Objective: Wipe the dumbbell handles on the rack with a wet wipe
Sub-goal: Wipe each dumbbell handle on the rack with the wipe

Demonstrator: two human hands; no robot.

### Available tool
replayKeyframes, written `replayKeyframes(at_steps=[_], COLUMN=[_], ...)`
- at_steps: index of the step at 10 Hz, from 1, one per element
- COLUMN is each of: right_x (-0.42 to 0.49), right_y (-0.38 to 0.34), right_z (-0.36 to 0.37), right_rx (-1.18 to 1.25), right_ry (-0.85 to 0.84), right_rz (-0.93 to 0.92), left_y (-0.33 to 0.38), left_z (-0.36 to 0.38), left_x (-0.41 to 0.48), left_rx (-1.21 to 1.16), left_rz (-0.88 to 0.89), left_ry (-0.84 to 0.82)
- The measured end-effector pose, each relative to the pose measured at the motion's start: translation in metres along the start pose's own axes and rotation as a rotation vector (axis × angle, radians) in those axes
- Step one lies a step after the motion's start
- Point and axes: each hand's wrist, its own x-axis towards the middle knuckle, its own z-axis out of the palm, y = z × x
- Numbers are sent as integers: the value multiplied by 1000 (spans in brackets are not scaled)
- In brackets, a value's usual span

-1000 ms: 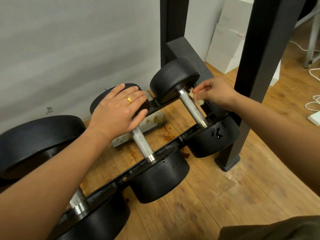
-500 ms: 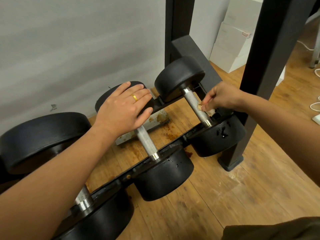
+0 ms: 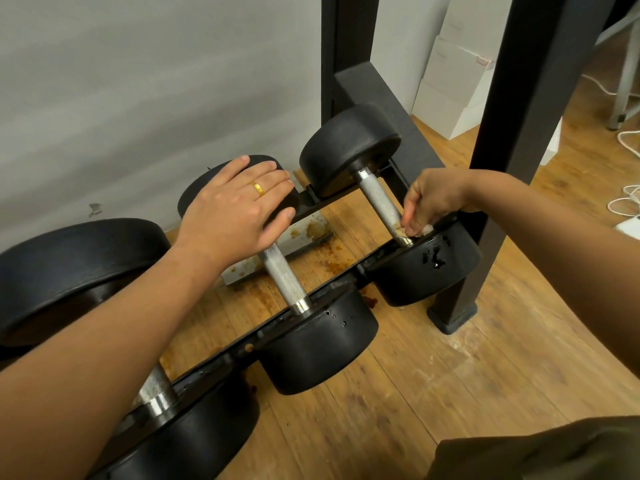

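Observation:
Three black dumbbells with knurled steel handles lie across a low black rack (image 3: 332, 275). My right hand (image 3: 433, 199) pinches a small, stained wet wipe (image 3: 412, 231) against the near end of the right dumbbell's handle (image 3: 379, 199), close to its front head (image 3: 426, 265). My left hand (image 3: 239, 213) lies flat, fingers straight, on the rear head of the middle dumbbell, above that dumbbell's handle (image 3: 284, 275). The left dumbbell's handle (image 3: 152, 386) is mostly hidden by my left forearm.
A black upright post (image 3: 512, 161) of the rack stands just right of my right hand. Brown stains and a metal plate (image 3: 298, 240) lie on the wooden floor under the rack. White boxes (image 3: 453, 88) and cables (image 3: 627, 199) sit at the back right. A grey wall is behind.
My right hand has slid the wipe down the right dumbbell's handle, from the far end by the rear head to the near end. My left hand has stayed on the middle dumbbell.

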Motion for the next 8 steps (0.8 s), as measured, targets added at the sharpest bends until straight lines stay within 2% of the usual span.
replayKeyframes(at_steps=[1, 4, 5, 6, 7, 8], right_x=[-1, 2, -1, -2, 4, 8], right_y=[-1, -11, -9, -2, 0, -7], right_z=[0, 1, 0, -2, 5, 8], right_rx=[10, -181, -202, -117, 43, 109], right_ry=[-5, 6, 2, 148, 364, 444], right_rz=[4, 39, -12, -115, -207, -257], left_y=[0, 0, 0, 0, 0, 1], left_z=[-1, 0, 0, 0, -1, -1], left_x=[1, 0, 0, 0, 0, 0], left_rx=[-6, -3, -4, -2, 0, 2], left_rz=[2, -3, 0, 1, -2, 3], left_ry=[-4, -4, -7, -11, -12, -5])
